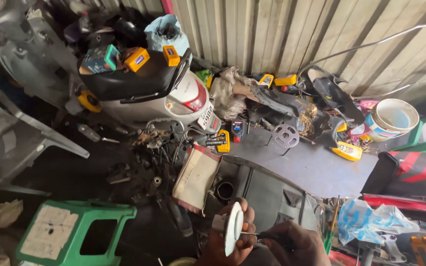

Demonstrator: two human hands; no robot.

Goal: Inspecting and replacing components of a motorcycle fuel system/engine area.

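Below the air filter (196,178), a white disc (233,228) sits edge-on in the left hand (232,236), fingers curled around it. Beside it, the right hand (297,244) grips a thin tool (252,234) touching the disc. Left of them stands a green stool (75,231).

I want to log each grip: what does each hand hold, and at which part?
The left hand holds a white disc by its lower edge. The right hand grips a thin tool at its dark handle end.
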